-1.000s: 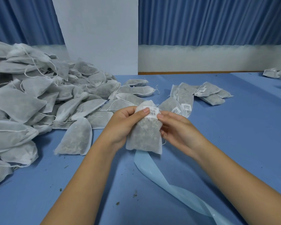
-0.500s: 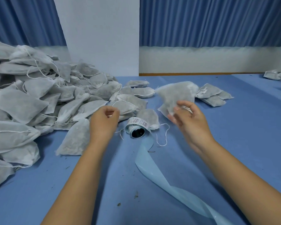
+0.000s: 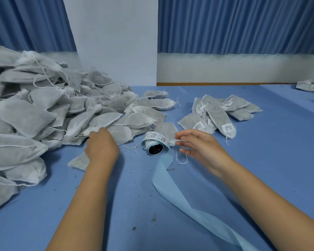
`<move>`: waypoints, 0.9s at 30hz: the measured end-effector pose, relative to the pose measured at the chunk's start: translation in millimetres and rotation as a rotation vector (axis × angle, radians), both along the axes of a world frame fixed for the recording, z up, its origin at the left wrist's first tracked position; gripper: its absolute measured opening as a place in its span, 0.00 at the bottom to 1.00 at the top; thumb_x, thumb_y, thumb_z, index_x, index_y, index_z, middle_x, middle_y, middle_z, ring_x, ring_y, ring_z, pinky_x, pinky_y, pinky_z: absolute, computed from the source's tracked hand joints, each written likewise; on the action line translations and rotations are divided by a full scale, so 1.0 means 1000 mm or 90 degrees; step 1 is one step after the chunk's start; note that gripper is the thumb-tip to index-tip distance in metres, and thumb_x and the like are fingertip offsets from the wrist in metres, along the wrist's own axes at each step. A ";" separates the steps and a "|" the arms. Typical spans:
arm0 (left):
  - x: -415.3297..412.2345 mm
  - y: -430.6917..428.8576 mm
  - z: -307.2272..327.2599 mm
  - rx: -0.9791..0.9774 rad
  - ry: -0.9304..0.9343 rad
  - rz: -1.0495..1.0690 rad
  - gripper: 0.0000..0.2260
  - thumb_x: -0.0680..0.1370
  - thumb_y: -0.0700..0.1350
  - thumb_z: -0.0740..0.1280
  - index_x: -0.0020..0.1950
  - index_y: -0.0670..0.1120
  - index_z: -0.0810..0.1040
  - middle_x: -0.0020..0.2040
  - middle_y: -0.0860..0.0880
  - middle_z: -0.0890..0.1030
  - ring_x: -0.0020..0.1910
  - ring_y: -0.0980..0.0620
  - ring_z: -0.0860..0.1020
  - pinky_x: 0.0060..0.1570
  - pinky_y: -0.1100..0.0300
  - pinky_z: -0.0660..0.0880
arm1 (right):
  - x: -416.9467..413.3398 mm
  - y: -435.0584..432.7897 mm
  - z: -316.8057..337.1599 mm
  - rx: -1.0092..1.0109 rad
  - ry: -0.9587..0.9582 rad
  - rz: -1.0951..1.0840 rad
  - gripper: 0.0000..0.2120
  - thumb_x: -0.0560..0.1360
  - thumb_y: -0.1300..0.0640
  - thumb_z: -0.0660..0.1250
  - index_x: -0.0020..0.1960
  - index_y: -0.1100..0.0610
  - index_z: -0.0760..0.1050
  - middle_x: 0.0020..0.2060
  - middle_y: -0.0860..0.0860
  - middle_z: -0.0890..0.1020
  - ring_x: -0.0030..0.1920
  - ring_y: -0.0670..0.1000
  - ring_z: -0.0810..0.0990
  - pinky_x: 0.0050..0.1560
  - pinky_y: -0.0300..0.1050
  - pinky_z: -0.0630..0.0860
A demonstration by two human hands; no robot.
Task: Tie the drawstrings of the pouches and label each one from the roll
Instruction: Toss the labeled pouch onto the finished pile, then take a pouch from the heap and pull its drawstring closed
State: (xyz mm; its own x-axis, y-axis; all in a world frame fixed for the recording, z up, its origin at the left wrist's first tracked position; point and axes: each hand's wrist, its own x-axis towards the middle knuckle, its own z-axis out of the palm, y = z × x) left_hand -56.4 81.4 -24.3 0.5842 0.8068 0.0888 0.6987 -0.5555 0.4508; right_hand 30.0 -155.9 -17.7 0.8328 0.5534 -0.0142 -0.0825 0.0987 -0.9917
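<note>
A big heap of grey drawstring pouches fills the left of the blue table. My left hand rests at the heap's near edge, fingers curled down onto a pouch; the fingertips are hidden. The label roll lies on its side in the middle, its pale blue backing strip trailing toward the bottom right. Another pouch lies behind the roll with loose strings. My right hand hovers just right of the roll, fingers spread and empty. A small pile of labelled pouches lies further right.
One flat pouch lies under my left wrist. A white pillar and blue curtains stand behind the table. A few more pouches sit at the far right edge. Dark crumbs dot the table cloth.
The labelled pouch left my hands: my right hand carried it right, dropped it on the labelled pile and came back empty. My left hand moved left to the heap.
</note>
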 end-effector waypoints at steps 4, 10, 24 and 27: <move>0.000 -0.005 0.009 -0.081 -0.178 -0.098 0.17 0.77 0.41 0.65 0.66 0.41 0.72 0.59 0.44 0.77 0.56 0.42 0.76 0.48 0.57 0.67 | 0.000 0.001 0.000 -0.024 -0.027 -0.011 0.12 0.77 0.64 0.63 0.44 0.53 0.83 0.44 0.49 0.85 0.43 0.47 0.82 0.37 0.35 0.74; -0.004 -0.034 0.029 -0.313 -0.344 -0.405 0.14 0.76 0.33 0.64 0.51 0.51 0.81 0.49 0.55 0.84 0.48 0.59 0.82 0.44 0.72 0.74 | -0.003 0.001 0.001 -0.045 -0.089 0.001 0.11 0.77 0.65 0.65 0.52 0.53 0.81 0.50 0.47 0.85 0.41 0.46 0.83 0.37 0.36 0.74; -0.008 -0.062 0.034 -0.299 -0.298 -0.551 0.09 0.69 0.46 0.67 0.49 0.50 0.80 0.47 0.53 0.83 0.47 0.54 0.81 0.49 0.62 0.76 | -0.017 0.006 0.003 -0.011 -0.195 0.027 0.04 0.73 0.67 0.71 0.45 0.60 0.81 0.31 0.49 0.83 0.30 0.46 0.81 0.34 0.35 0.77; -0.008 -0.065 0.033 -0.168 -0.278 -0.582 0.09 0.73 0.51 0.76 0.51 0.55 0.81 0.49 0.59 0.83 0.50 0.63 0.79 0.51 0.69 0.73 | -0.019 0.005 0.004 -0.008 -0.225 0.025 0.04 0.73 0.65 0.71 0.42 0.57 0.82 0.29 0.49 0.83 0.30 0.45 0.81 0.35 0.34 0.77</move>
State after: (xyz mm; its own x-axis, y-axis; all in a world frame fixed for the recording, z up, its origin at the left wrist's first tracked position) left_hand -64.7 16.9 9.0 0.9408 0.0981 0.3245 -0.1913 -0.6366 0.7471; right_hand 10.9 -150.7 -13.4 0.7656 0.5866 0.2640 0.2630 0.0891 -0.9607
